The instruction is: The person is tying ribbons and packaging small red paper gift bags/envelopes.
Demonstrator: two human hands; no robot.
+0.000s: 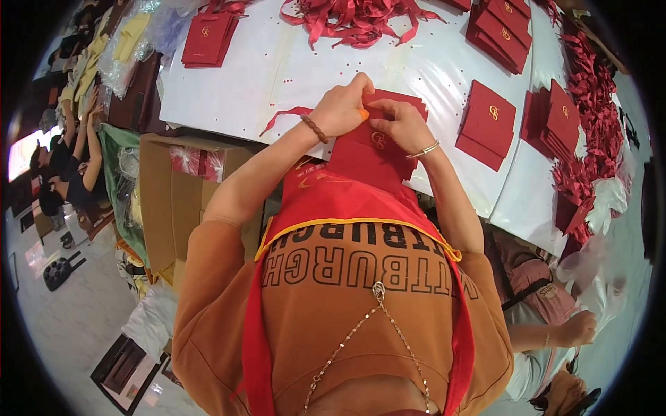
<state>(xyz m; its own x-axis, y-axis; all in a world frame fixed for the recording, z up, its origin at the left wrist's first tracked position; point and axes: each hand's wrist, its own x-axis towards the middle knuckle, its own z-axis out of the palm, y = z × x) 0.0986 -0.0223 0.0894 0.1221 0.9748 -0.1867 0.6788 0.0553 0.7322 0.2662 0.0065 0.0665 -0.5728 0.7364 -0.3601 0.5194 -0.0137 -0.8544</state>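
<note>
My left hand [341, 109], a braided bracelet at its wrist, is closed in a pinch at the upper edge of a stack of dark red paper bags [368, 158]. A red ribbon [286, 116] runs out from beneath this hand to the left. Something orange shows at a fingertip. Close beside it, my right hand [402, 128] lies over the stack, with thumb and fingers bent together at the top bag's upper part. The fingertips hide exactly what is between them. The stack rests at the table's near edge, against my red apron [347, 197].
Loose red ribbons [354, 17] pile up at the far side of the white table [277, 76]. More red bags lie at far left [209, 38], far right [499, 35] and right [487, 125]. An open cardboard box [163, 187] stands left. Another person's hand [577, 328] shows lower right.
</note>
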